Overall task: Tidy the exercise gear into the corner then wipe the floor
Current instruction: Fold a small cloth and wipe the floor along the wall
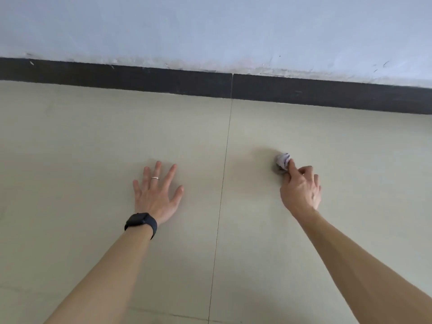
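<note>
We see both bare forearms reaching out over a pale tiled floor (93, 141) toward the 12 o'clock edge, where a dark skirting board (163, 83) runs along the foot of a light blue-grey wall (210, 26).

The left hand (156, 195) lies at about 9 o'clock from the frame centre. Its palm faces down on the tile and its fingers are spread apart, holding nothing. A thin ring (155, 178) sits on one finger and a black smartwatch (141, 222) wraps the wrist.

The right hand (301, 188) lies at about 3 o'clock. Its fingers are curled together, and the extended fingertips (291, 164) pinch a small crumpled wipe (282, 159), white with faint purple marks. The wad rests on the floor at the 11 o'clock side of that hand, with a soft shadow under it.

A thin grout line (224, 183) runs from 12 o'clock to 6 o'clock between the two hands. The wipe lies to the 3 o'clock side of this line, well apart from the skirting board.

No exercise gear shows in this view.
</note>
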### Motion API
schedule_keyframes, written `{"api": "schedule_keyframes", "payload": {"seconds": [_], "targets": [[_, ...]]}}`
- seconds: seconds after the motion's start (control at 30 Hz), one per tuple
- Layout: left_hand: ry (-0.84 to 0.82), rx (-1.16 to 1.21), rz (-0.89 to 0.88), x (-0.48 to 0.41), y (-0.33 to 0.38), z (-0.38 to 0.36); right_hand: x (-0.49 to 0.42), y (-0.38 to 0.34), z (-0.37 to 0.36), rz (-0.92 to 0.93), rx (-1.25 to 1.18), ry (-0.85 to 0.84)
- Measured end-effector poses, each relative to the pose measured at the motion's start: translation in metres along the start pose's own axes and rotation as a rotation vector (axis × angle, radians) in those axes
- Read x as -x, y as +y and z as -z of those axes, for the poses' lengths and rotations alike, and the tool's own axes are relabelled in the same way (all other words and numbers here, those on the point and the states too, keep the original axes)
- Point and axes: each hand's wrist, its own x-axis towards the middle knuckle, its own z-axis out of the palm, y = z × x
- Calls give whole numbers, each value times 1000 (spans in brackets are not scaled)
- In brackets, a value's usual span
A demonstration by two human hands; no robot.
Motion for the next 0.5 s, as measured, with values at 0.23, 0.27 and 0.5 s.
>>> {"api": "schedule_keyframes", "payload": {"seconds": [0.23,0.27,0.5], "targets": [[84,19,-31,-66,-26,15,128,-47,-30,744,14,-183],[101,25,-30,-67,-27,12,121,-46,-27,796,10,-179],[118,13,-32,-76,-35,4,-49,-44,-19,-67,-19,166]]}}
